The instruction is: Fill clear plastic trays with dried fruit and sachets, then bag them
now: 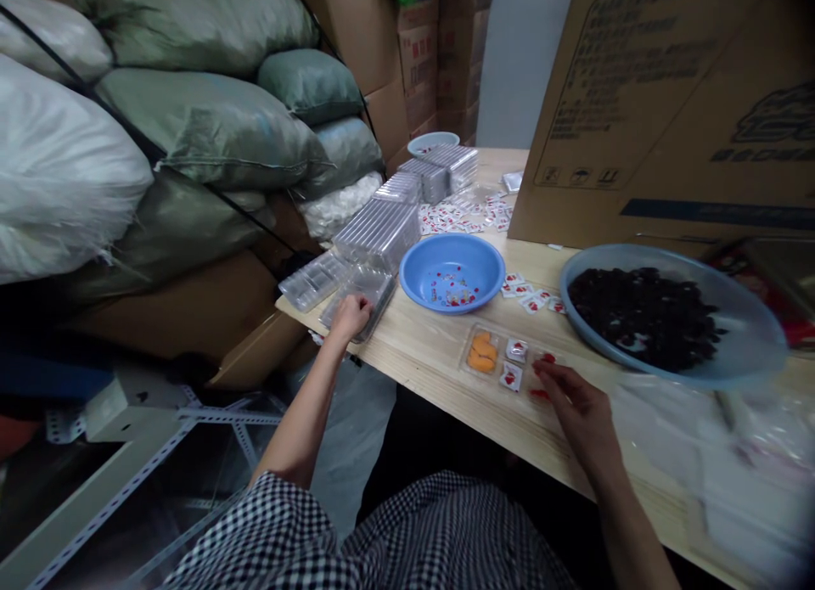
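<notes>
My left hand [354, 316], fingers curled closed, rests on a clear plastic tray [380, 297] at the table's near left edge. Whatever its fingers hold, if anything, is hidden. My right hand [581, 412] is over the right end of a clear compartment tray [463, 362]. Its thumb and fingertips are pinched together beside red pieces [540, 394]; I cannot make out what is between them. Orange pieces [482, 353] fill the tray's left compartment. Two small white packets with red marks, an upper packet [516, 350] and a lower packet [510, 376], lie in the middle.
A blue basin [420, 272] with small red bits stands behind the tray. To the right is a larger basin [773, 339] of dark pieces. Stacked plastic trays [379, 233], scattered packets [446, 221] and a big cardboard box [637, 148] stand farther back. Sacks [210, 123] pile up left.
</notes>
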Tool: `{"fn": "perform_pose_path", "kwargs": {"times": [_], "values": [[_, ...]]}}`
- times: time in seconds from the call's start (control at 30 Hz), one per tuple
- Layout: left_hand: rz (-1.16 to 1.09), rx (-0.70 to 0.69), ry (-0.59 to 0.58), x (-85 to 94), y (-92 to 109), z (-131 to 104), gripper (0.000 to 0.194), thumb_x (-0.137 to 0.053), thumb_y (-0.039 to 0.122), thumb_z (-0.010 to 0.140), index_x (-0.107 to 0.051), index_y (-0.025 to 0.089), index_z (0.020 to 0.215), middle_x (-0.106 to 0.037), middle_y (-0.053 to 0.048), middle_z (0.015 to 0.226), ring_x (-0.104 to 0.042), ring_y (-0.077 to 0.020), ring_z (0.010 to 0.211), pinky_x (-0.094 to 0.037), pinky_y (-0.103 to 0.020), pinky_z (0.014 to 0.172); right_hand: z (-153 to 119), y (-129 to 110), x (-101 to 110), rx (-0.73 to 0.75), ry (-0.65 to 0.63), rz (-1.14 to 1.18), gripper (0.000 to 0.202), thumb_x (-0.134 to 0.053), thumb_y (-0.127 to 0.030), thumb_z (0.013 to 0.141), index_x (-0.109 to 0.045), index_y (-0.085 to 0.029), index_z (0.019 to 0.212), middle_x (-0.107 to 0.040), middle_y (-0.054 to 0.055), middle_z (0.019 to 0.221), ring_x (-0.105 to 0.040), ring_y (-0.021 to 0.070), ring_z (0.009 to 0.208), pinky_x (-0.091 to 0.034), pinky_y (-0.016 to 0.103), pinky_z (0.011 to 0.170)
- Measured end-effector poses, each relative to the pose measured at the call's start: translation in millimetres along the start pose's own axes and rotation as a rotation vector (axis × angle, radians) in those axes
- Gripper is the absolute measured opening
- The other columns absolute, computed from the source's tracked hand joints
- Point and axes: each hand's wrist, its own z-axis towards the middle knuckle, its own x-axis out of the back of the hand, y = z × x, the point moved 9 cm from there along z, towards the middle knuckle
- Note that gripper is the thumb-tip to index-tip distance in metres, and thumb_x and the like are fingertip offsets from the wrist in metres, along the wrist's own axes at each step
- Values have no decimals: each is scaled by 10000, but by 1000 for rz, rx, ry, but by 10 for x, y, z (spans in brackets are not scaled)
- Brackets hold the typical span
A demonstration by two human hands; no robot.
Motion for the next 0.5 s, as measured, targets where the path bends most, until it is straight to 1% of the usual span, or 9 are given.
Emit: {"fn": "perform_pose_path", "kwargs": {"times": [0.17,0.3,0.4,0.47,0.5], "values": [[134,7,5,-33,88,-26,255,-506,226,856,-735,129,915,-735,-172,922,-674,-269,909,-459,-331,812,-40,-26,-18,-19,-25,7,338,-636,-483,884,-706,-231,1099,-705,93,1175,-635,284,1131,-436,498,1066],[200,-27,-6,-2,157,-32,213,-551,233,817,-722,137,900,-725,-175,923,-671,-289,927,-461,-343,825,-59,-72,-32,-9,-28,7,326,-636,-479,888,-702,-235,1096,-695,86,1185,-636,272,1125,-443,480,1059],[215,-60,10,129,164,-48,213,-519,226,830,-698,141,911,-719,-157,911,-663,-280,897,-450,-338,793,-74,-67,-55,-9,-28,23,323,-639,-478,886,-703,-233,1086,-698,82,1173,-640,266,1113,-453,465,1049],[206,-80,49,292,159,-92,213,-494,220,842,-673,140,925,-710,-138,888,-651,-260,857,-437,-328,764,-83,-55,-80,-4,-26,21,328,-637,-480,886,-705,-228,1084,-705,85,1155,-640,271,1114,-450,468,1049],[180,-95,79,403,169,-138,202,-488,219,845,-659,142,923,-700,-120,864,-640,-242,826,-430,-317,746,-87,-58,-96,2,-27,16,329,-636,-480,885,-707,-225,1081,-708,87,1149,-639,274,1116,-447,473,1051]]}}
